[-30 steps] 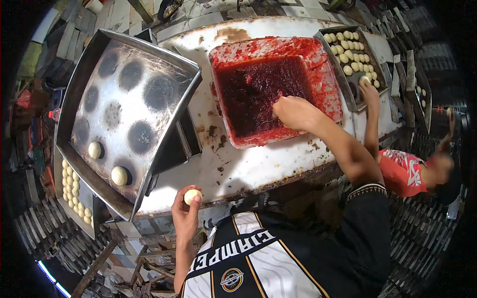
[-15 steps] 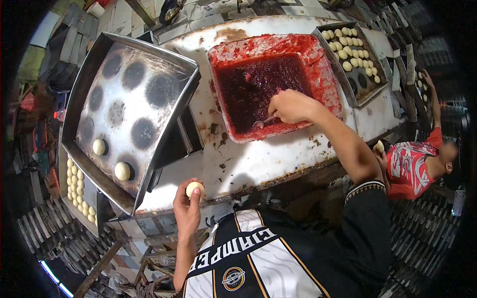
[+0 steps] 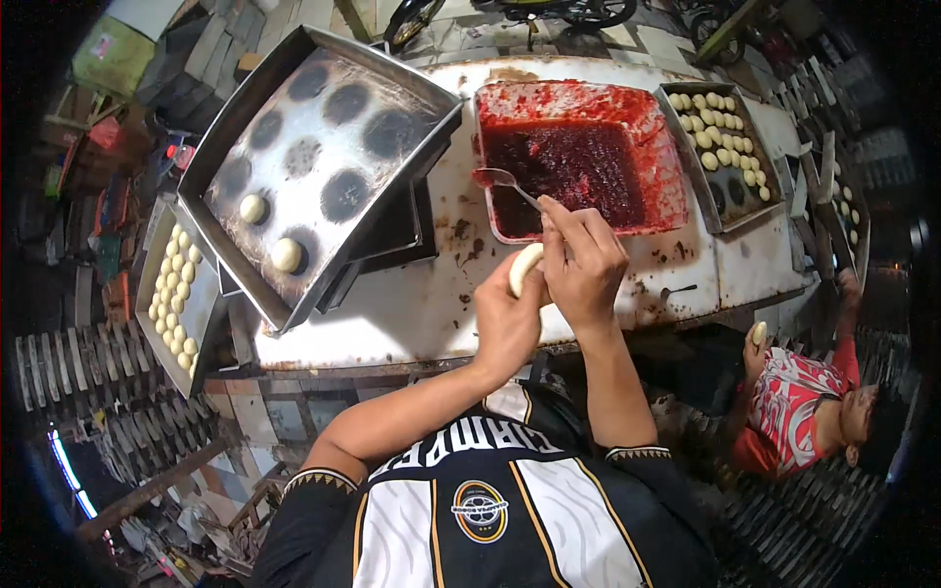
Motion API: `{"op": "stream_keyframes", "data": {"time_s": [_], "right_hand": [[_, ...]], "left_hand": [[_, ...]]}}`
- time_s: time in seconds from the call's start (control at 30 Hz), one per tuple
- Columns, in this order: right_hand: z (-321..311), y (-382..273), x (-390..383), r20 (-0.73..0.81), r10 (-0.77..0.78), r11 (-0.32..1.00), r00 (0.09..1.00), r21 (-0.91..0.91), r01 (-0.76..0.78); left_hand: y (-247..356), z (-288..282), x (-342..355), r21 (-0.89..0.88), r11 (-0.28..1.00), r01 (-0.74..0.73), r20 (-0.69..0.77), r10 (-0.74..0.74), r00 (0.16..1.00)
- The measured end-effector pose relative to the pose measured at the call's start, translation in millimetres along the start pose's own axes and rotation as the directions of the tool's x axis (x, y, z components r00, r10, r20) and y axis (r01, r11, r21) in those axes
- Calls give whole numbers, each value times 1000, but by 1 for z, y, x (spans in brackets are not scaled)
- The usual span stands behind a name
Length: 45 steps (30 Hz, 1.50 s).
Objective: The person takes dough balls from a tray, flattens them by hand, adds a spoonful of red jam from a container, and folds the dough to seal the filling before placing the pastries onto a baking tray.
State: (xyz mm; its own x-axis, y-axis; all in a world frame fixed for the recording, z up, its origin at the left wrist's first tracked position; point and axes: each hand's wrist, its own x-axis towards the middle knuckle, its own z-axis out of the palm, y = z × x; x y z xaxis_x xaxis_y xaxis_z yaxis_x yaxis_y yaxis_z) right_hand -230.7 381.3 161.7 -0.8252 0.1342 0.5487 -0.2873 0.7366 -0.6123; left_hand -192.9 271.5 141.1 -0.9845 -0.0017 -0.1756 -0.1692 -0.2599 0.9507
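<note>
My left hand (image 3: 505, 314) holds a pale dough piece (image 3: 525, 267), now a curved, flattened shape, at the middle of the counter. My right hand (image 3: 583, 260) grips a metal spoon (image 3: 529, 196) with red paste in its bowl, its fingers close against the dough. The spoon's bowl is over the plastic tub (image 3: 665, 157) of dark red paste. To the left, a large tilted metal pan (image 3: 392, 196) with dark round marks holds two dough balls (image 3: 286, 256), resting on stacked pans.
A tray of several dough balls (image 3: 204, 328) sits at the lower left, another tray (image 3: 733, 206) at the back right, a third (image 3: 858, 255) beyond it. A co-worker (image 3: 794, 402) at the right holds pale dough. Motorbikes (image 3: 588, 15) stand behind the stained white counter (image 3: 392, 338).
My left hand has risen to the middle with the dough, now opened out. My right hand has lifted the spoon from the paste toward it. The view has shifted; the co-worker appears lower.
</note>
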Motion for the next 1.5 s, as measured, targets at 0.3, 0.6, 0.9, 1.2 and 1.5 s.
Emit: {"op": "stream_keyframes", "data": {"time_s": [0.3,0.6,0.9,1.2,1.5], "right_hand": [[-34,9,-46,69,-323,910,944,-251,330],[19,41,-165,29,-77,973,997,-218,82],[56,61,-225,150,340,850,928,-471,-236],[74,-221,-155,285,182,300,941,895,-329],[55,-310,-142,310,94,208,946,923,-323]], "left_hand": [[64,-56,32,-452,735,505,165,-488,857],[33,-136,5,-567,732,377,5,-454,891],[50,-170,-37,-12,999,45,312,-39,949],[107,-258,-86,347,499,-794,505,614,607],[131,-320,-124,-131,766,-629,282,637,717]]}}
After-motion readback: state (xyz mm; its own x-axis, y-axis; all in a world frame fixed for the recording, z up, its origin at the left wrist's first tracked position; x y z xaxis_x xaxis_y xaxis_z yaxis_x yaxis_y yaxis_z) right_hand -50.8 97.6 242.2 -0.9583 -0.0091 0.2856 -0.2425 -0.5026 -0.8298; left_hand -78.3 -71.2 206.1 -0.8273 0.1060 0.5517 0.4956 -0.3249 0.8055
